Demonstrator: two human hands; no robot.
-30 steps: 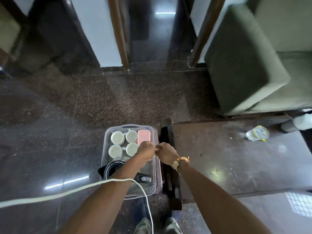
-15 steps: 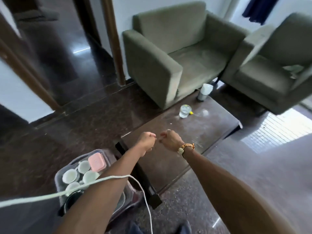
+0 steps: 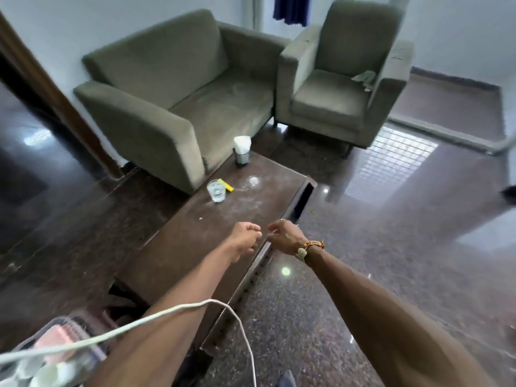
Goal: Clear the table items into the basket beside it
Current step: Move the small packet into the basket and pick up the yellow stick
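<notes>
One wide-angle camera rides on the person's head, looking forward and steeply down over both outstretched forearms. It faces along the low table toward the sofa and armchair against the far wall. The left hand and right hand sit near, mid-frame; the basket, close below, blurs into the lower left corner

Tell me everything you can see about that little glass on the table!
The glass is a short, clear tumbler with a round open rim and a thick-looking base. It stands upright on the dark brown table, on its far half, near the edge facing the green sofa. A small yellow thing lies just behind it; whether they touch is unclear. Whether it holds water cannot be told. Only the tabletop plainly touches it.
</notes>
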